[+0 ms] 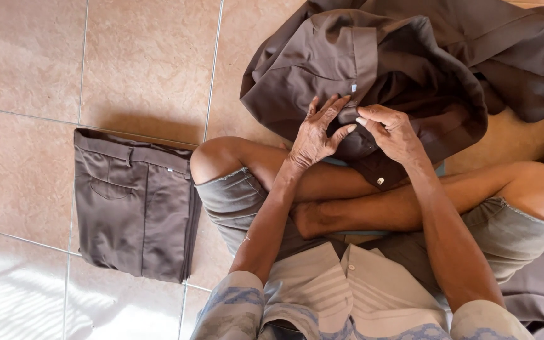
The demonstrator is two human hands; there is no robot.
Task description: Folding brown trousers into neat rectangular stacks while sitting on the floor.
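You're sitting cross-legged on the tiled floor (146, 69), both hands out over your shins on a heap of brown trousers (410, 63).

Left hand (317, 133): palm down on the cloth, fingers (330, 108) spread apart, pressing the fabric flat near the waistband. Not clamped on anything, just resting on it.

Right hand (393, 133): fingers curled together, pinching a fold of the same cloth right beside your left fingertips. Looks like a pinch grip on the fabric; thumb and forefinger meet at the fold.

The trousers lie bunched on the floor in front of your knees, upper right of the view, partly draped over your shins. A small white tag (353, 87) shows on the waistband just above your left hand. A metal button (380, 181) sits on the hem hanging over your leg, below your right hand.

A second pair (135, 201), same brown, lies folded into a neat rectangle on the floor to your left, well apart from both hands, just beside your left knee. Back pocket seam faces up.

More brown cloth (543, 289) sits under your right thigh.
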